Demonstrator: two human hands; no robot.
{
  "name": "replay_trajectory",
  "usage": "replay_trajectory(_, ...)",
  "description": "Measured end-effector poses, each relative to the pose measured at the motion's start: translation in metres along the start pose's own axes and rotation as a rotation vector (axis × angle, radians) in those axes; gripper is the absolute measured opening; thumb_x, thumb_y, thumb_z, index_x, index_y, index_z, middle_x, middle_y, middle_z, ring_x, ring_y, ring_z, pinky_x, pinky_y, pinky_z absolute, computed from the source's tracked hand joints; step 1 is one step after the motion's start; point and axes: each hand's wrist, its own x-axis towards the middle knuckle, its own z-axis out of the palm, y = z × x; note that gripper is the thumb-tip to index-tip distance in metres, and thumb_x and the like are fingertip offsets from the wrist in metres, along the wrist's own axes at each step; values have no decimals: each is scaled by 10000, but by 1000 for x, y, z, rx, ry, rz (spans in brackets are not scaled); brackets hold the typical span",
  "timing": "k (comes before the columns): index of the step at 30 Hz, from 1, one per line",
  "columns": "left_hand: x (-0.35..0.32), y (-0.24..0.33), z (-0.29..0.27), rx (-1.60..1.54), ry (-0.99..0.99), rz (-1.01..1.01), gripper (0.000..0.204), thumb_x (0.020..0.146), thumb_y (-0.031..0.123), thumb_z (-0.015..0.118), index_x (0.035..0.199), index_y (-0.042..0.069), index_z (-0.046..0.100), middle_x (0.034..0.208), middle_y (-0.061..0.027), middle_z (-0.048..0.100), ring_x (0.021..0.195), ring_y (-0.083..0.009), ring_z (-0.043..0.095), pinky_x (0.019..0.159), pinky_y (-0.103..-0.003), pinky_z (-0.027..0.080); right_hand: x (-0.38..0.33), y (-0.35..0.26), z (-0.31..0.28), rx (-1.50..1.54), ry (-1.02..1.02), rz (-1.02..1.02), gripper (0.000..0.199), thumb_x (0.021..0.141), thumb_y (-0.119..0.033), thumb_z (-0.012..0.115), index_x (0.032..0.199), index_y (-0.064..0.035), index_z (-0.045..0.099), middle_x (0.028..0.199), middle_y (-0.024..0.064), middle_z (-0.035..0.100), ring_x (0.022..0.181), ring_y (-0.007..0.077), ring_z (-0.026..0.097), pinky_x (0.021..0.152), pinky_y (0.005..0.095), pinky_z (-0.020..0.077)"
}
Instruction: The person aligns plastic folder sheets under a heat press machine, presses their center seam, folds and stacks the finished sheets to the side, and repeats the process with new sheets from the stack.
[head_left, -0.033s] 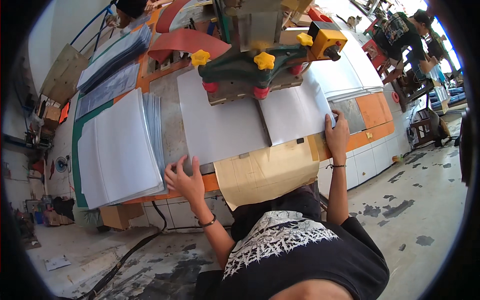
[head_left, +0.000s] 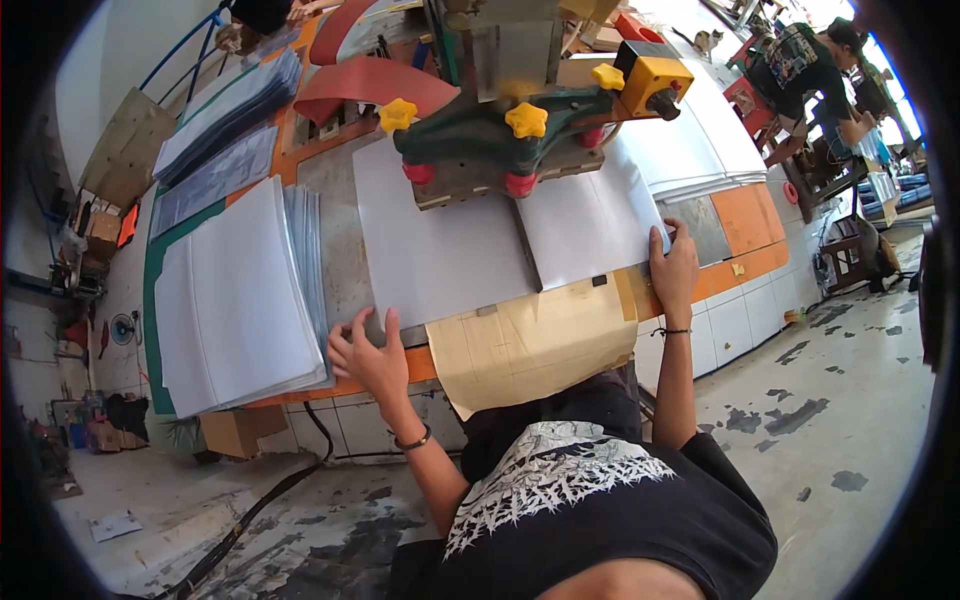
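Under the press head (head_left: 480,150), a green metal frame with yellow star knobs and red collars, a white sheet (head_left: 440,240) lies flat, with a glossy sheet (head_left: 590,225) on its right. A narrow dark bar (head_left: 528,245) runs between them. My left hand (head_left: 370,360) is at the bench's front edge, fingers apart and empty, between the white sheet's near left corner and a stack of white sheets (head_left: 235,300). My right hand (head_left: 675,265) has thumb and fingers closed at the glossy sheet's right edge. Yellowish paper (head_left: 535,345) hangs over the bench front below.
More white sheets (head_left: 700,150) are piled on the right. Farther left lie a dark-edged stack (head_left: 230,115) and clear sheets (head_left: 215,180). A red band (head_left: 375,88) loops behind the press. Someone (head_left: 815,75) works at the far right. A black cable (head_left: 270,485) crosses the floor.
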Motion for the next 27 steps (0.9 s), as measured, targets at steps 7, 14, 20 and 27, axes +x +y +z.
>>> replay_trajectory(7, 2, 1, 8, 85, -10, 64, 506, 826, 594, 770, 1149, 206, 731, 1213, -83, 511, 1230, -302, 420, 1043, -504, 295, 1, 6, 3, 112, 24, 30, 407, 1010, -344, 615, 1266, -30, 579, 1014, 205, 669, 981, 356, 649, 865, 453, 502)
replay_trajectory(14, 2, -6, 14, 56, 4, 84, 546, 791, 603, 790, 1166, 210, 735, 1218, -67, 534, 1253, -303, 439, 1050, -506, 306, 2, 2, -1, 80, 47, -35, 414, 1007, -338, 624, 1273, -25, 573, 981, 200, 664, 947, 351, 649, 842, 450, 500)
replay_trajectory(20, 2, -6, 13, 30, 5, 102, 520, 811, 582, 781, 1171, 209, 736, 1237, -68, 550, 1257, -303, 459, 1063, -515, 310, 2, 9, 3, 124, 72, -39, 364, 1007, -299, 617, 1269, -49, 578, 942, 195, 656, 900, 357, 644, 804, 461, 495)
replay_trajectory(27, 1, -6, 12, 50, 19, 114, 499, 830, 577, 765, 1178, 220, 734, 1257, -64, 568, 1256, -297, 481, 1063, -510, 325, 2, 10, 3, 143, 49, -68, 265, 1015, -244, 587, 1226, -84, 589, 877, 173, 630, 852, 365, 629, 779, 477, 478)
